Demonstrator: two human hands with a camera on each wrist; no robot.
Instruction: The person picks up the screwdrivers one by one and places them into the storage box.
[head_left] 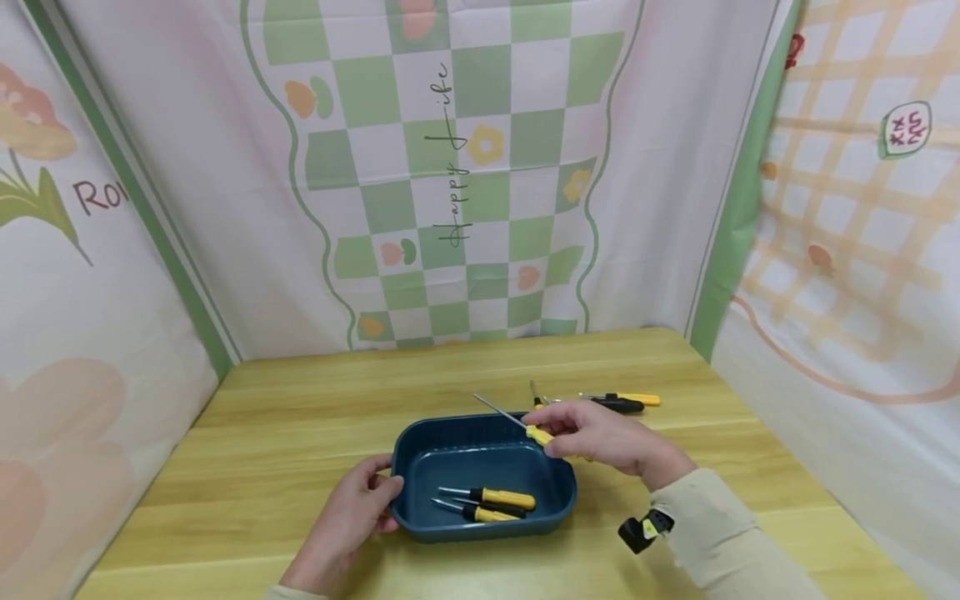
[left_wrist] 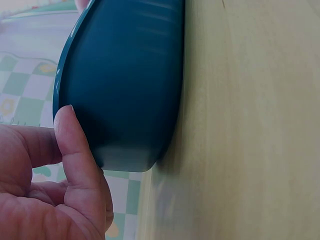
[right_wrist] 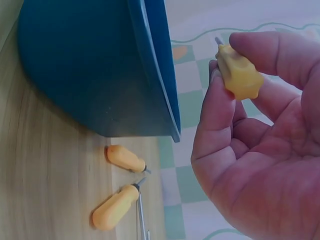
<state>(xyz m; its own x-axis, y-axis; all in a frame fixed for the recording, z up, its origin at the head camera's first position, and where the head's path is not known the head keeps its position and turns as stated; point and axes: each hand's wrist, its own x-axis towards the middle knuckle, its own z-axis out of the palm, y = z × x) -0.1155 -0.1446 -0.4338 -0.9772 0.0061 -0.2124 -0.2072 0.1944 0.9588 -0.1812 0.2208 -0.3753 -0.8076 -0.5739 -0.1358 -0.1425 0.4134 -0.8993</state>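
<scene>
A dark blue rectangular bin (head_left: 480, 465) stands on the table. My left hand (head_left: 348, 510) grips its left end, with the thumb on the rim; the left wrist view shows the thumb against the bin's outer wall (left_wrist: 130, 85). Over the back right rim, my right hand (head_left: 603, 435) pinches a screwdriver by its yellow handle (head_left: 537, 434). The shaft points up and to the left. Thumb and fingertips press the handle (right_wrist: 240, 75) in the right wrist view. Inside the bin lie a few screwdrivers (head_left: 506, 499), their yellow and black handles to the right.
Behind my right hand, more screwdrivers lie on the wooden table (head_left: 300, 442), one with a yellow handle (head_left: 639, 399) and one with a black handle (head_left: 621, 406). Patterned cloth (head_left: 480, 200) hangs behind the table and at both sides.
</scene>
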